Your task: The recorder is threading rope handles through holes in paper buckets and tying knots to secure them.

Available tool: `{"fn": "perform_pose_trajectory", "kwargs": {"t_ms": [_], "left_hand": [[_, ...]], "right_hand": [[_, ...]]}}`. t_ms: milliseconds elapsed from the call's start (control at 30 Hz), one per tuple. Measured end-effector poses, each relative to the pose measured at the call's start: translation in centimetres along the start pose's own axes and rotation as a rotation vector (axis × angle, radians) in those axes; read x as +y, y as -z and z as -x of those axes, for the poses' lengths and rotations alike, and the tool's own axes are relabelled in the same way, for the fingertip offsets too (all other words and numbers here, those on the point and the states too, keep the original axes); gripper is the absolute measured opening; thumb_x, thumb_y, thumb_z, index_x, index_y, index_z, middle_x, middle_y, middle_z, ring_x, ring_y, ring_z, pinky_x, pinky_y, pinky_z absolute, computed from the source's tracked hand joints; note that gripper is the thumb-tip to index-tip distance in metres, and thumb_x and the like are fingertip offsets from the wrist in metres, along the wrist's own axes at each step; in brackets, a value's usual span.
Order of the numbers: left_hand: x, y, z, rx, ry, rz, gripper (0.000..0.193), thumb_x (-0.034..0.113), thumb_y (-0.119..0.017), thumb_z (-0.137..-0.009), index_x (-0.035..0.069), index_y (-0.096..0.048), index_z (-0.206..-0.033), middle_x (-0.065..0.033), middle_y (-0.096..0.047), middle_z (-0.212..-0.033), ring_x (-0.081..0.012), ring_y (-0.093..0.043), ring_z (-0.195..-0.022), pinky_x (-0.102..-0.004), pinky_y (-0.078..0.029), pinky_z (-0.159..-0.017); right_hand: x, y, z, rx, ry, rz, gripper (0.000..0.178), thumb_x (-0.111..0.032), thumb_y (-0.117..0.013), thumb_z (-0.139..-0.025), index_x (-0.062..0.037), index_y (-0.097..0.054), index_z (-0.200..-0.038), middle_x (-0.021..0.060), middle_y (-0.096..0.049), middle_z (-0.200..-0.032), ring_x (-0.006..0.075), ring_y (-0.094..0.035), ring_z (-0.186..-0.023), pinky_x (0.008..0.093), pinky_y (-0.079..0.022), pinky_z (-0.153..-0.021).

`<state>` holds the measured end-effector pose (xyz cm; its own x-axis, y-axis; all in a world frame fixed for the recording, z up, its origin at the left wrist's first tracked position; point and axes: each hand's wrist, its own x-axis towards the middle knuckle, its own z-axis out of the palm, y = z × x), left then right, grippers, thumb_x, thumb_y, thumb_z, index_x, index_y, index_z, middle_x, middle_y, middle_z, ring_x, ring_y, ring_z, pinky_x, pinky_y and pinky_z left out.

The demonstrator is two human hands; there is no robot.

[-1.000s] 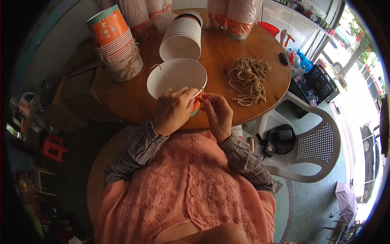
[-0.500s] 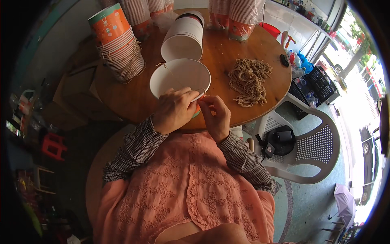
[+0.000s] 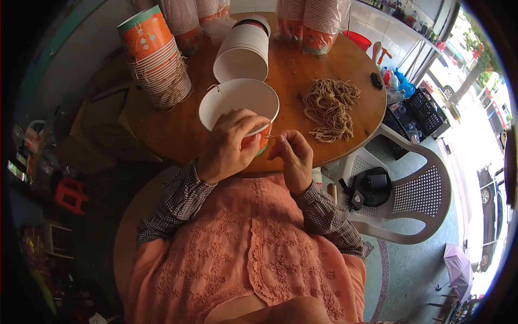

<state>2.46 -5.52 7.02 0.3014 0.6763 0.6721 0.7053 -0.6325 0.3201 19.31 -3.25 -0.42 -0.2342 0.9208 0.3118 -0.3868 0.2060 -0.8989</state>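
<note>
A large paper bucket (image 3: 234,100), white inside and orange outside, lies tilted with its mouth toward me at the table's near side. My left hand (image 3: 233,141) grips its near rim, fingers inside and thumb outside. With thumb and forefinger, my right hand (image 3: 294,156) pinches the end of a thin twine cord (image 3: 273,136) that comes out at the bucket's right edge. Another bit of cord (image 3: 214,87) shows at the far left of the rim. To the right lies a loose heap of tan twine cords (image 3: 332,108).
More white buckets (image 3: 241,62) lie nested behind. A tall stack of orange buckets (image 3: 159,65) with cords stands at left, and plastic-wrapped stacks (image 3: 319,24) at the back. A plastic chair (image 3: 418,194) holding a black bag (image 3: 372,186) stands right of the round wooden table (image 3: 291,70).
My right hand has moved slightly right, away from the bucket's rim, drawing out the cord end. My left hand still holds the rim, its fingers a little shifted.
</note>
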Motion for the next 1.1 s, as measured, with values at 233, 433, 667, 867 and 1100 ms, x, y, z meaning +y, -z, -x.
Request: {"fn": "perform_pose_trajectory", "kwargs": {"t_ms": [233, 433, 667, 867, 1100], "left_hand": [[1.2, 1.1, 0.1, 0.087, -0.137, -0.052, 0.013, 0.016, -0.065, -0.085, 0.006, -0.059, -0.089, -0.0069, -0.057, -0.096, -0.0260, -0.055, -0.095, -0.0405, -0.040, -0.089], [2.3, 0.6, 0.6, 0.052, -0.209, -0.173, 0.015, 0.018, -0.064, -0.086, 0.004, -0.058, -0.087, -0.0072, -0.055, -0.101, -0.0268, -0.054, -0.102, -0.0417, -0.037, -0.099], [3.1, 0.8, 0.8, 0.100, -0.187, -0.103, 0.005, 0.006, -0.055, -0.088, 0.003, -0.054, -0.084, -0.0106, -0.055, -0.102, -0.0315, -0.053, -0.106, -0.0428, -0.040, -0.094], [3.2, 0.7, 0.9, 0.103, -0.189, -0.111, 0.004, 0.003, -0.059, -0.086, 0.004, -0.054, -0.086, -0.0109, -0.053, -0.102, -0.0314, -0.052, -0.105, -0.0420, -0.041, -0.092], [2.4, 0.2, 1.0, 0.077, -0.173, -0.131, 0.013, -0.001, -0.063, -0.081, 0.004, -0.054, -0.088, -0.0095, -0.052, -0.101, -0.0290, -0.053, -0.103, -0.0386, -0.043, -0.089]], "right_hand": [[-1.9, -0.8, 1.1, -0.087, 0.039, -0.230, 0.008, -0.011, -0.052, -0.097, -0.0023, -0.054, -0.097, 0.0035, -0.059, -0.081, 0.0118, -0.058, -0.072, 0.0263, -0.050, -0.069], [-2.7, -1.3, 1.5, -0.099, 0.058, -0.264, 0.010, -0.012, -0.056, -0.096, -0.0021, -0.056, -0.098, 0.0004, -0.059, -0.084, 0.0091, -0.058, -0.072, 0.0236, -0.049, -0.068], [-3.3, -1.2, 1.7, -0.134, 0.014, -0.192, 0.009, -0.010, -0.061, -0.093, -0.0029, -0.057, -0.098, -0.0039, -0.057, -0.078, 0.0015, -0.050, -0.064, 0.0168, -0.042, -0.056], [-3.7, -0.9, 1.4, -0.109, 0.022, -0.072, 0.007, -0.010, -0.063, -0.092, -0.0025, -0.061, -0.093, -0.0057, -0.056, -0.071, -0.0002, -0.046, -0.059, 0.0163, -0.038, -0.051], [-4.5, 0.1, 0.3, -0.147, -0.187, 0.051, 0.009, -0.012, -0.064, -0.091, -0.0037, -0.061, -0.089, -0.0038, -0.056, -0.069, 0.0037, -0.051, -0.056, 0.0188, -0.041, -0.049]]}}
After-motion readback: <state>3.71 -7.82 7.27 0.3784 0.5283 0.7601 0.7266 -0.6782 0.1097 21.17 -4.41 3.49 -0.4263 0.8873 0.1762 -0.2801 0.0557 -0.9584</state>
